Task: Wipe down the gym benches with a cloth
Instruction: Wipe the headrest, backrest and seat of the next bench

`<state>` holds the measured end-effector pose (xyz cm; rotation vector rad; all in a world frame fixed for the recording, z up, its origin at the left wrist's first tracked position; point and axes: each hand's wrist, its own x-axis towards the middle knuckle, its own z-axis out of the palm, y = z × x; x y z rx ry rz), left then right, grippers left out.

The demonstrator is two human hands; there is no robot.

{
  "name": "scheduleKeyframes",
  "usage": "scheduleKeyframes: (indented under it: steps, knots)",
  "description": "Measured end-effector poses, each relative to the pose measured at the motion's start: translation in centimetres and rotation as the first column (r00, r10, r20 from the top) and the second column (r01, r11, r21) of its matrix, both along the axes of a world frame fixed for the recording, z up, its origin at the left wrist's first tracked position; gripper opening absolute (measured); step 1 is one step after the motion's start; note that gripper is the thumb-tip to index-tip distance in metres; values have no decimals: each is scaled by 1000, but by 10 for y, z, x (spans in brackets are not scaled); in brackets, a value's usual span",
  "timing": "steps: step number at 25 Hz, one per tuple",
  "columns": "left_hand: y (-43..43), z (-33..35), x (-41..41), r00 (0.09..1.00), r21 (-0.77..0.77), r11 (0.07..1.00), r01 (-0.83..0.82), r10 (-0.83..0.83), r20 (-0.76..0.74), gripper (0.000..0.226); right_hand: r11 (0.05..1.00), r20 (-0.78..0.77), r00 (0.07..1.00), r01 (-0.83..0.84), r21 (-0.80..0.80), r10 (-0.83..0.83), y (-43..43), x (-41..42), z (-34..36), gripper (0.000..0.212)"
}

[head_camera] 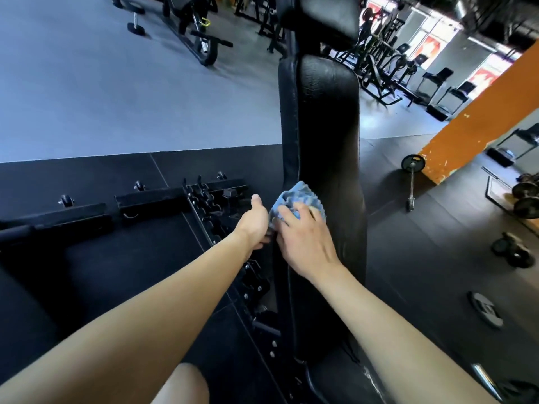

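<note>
Now right hand (306, 243), fingers spread, presses cloth (294, 196) near bench (326, 126) left edge; left hand (253, 223) grips edge.

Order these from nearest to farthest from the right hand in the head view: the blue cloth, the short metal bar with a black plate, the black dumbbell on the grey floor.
1. Blue cloth, directly under the right hand.
2. Short metal bar with black plate, right, by orange pillar.
3. Black dumbbell, far upper left.
</note>
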<state>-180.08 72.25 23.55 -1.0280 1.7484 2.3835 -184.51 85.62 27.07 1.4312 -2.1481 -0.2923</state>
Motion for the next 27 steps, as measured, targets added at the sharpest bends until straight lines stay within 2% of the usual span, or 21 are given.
scheduleKeyframes:
  steps: [3, 5, 8, 9, 11, 13, 14, 16, 19, 21, 25, 27]
  knots:
    - [1, 5, 0, 999, -16, 999, -49, 48, -15, 84, 997, -103, 991, 80, -3, -80, -35, -26, 25, 25]
    - [2, 10, -2, 998, -8, 999, -51, 50, -29, 83, 988, -58, 987, 147, -47, -150, -46, -22, 29, 22]
    - [0, 10, -7, 998, 8, 998, -56, 56, -37, 82, 989, 87, 993, 90, -120, -80, -21, 4, 14, 11]
    - [-1, 9, -8, 998, 10, 998, -68, 68, -16, 82, 995, 131, 991, 50, -91, -38, -8, 12, 8, 15]
    - [4, 8, -9, 997, -9, 997, -74, 75, 21, 81, 996, 169, 985, -31, 89, 16, 16, 20, -3, 28]
    - [10, 12, -7, 996, -51, 995, -81, 82, 35, 77, 973, 142, 988, -84, 214, 54, 19, 11, 1, 36]
    - [12, 16, -7, 996, -70, 994, -88, 89, 23, 77, 975, 120, 992, -75, 210, 50, 10, 2, 8, 36]
    - [16, 23, -9, 993, -84, 989, -119, 118, -17, 83, 996, 106, 994, 11, 90, -21, -11, -8, 27, 33]
    - [16, 31, -10, 986, -88, 983, -162, 158, -47, 90, 992, 203, 973, 117, -41, -106, -24, -11, 24, 35]
    - [14, 25, -13, 984, -74, 982, -172, 169, -50, 83, 993, 237, 971, 60, -101, -35, -5, -5, 1, 35]
    - [16, 10, -17, 992, -26, 992, -124, 124, -17, 84, 987, 268, 954, -154, 45, 136, 37, -6, -13, 37]
    - [19, 12, -16, 995, -43, 995, -88, 86, -51, 80, 989, 225, 964, -146, 8, 140, 23, -27, 2, 39]
